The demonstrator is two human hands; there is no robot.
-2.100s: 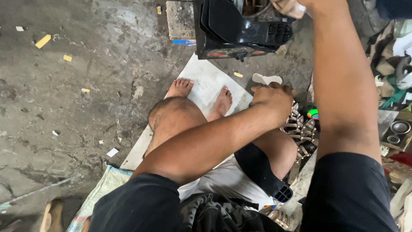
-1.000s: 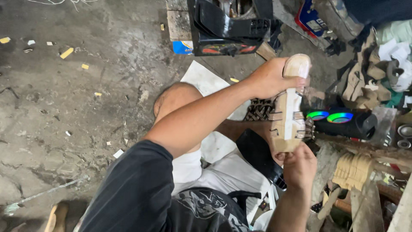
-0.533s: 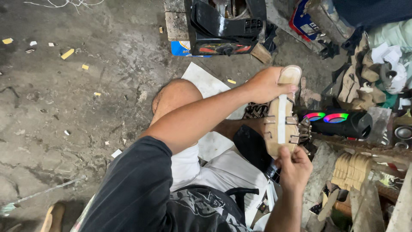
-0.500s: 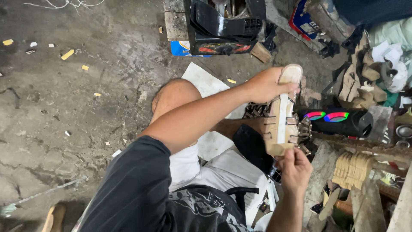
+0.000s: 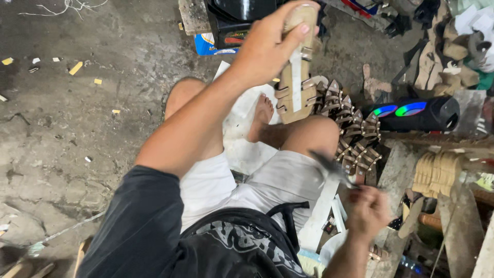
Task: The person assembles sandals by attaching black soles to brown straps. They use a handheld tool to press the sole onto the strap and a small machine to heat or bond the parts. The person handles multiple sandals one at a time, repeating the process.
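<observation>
The left hand (image 5: 267, 49) was raised above the knees, its fingers closed around a tan strapped sandal with a pale strip down its sole (image 5: 297, 77), held upright with the toe end uppermost. The right hand (image 5: 368, 211) sat lower, beside the right thigh, blurred, its fingers curled shut on a small dark thin tool (image 5: 332, 167) that pointed up and to the left. Just beyond the right knee lay a row of matching brown strapped sandals (image 5: 355, 134), and next to them a black cylindrical speaker with green and blue lights (image 5: 417, 113) rested on the grey concrete floor (image 5: 77, 128)
</observation>
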